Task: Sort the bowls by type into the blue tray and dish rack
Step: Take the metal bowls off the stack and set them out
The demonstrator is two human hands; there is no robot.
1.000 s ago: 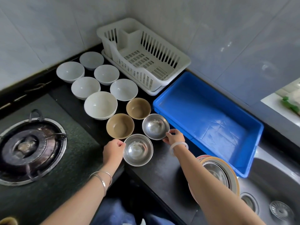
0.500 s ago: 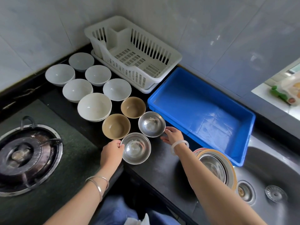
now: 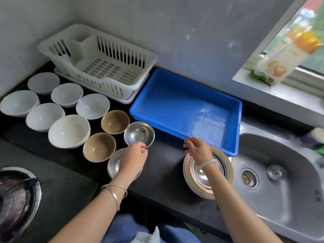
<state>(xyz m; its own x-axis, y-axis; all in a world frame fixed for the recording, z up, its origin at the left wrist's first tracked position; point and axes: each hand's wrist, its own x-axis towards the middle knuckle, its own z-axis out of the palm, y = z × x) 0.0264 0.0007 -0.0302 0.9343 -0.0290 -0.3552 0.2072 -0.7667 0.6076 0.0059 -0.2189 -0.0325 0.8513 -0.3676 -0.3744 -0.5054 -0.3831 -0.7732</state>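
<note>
Steel bowl (image 3: 138,134) by blue tray (image 3: 175,106) is now seemingly pinched by left hand (image 3: 133,160); right hand (image 3: 199,150) withdrawn, relaxed.

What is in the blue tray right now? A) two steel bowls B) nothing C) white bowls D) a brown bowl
B: the blue tray shows only its bare floor, while the white bowls, brown bowls and steel bowls sit outside it on the counter.

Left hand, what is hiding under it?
The nearer steel bowl sits under the left hand; its left side shows. The hand and wrist cover the rest, so its inside is mostly hidden.
</note>
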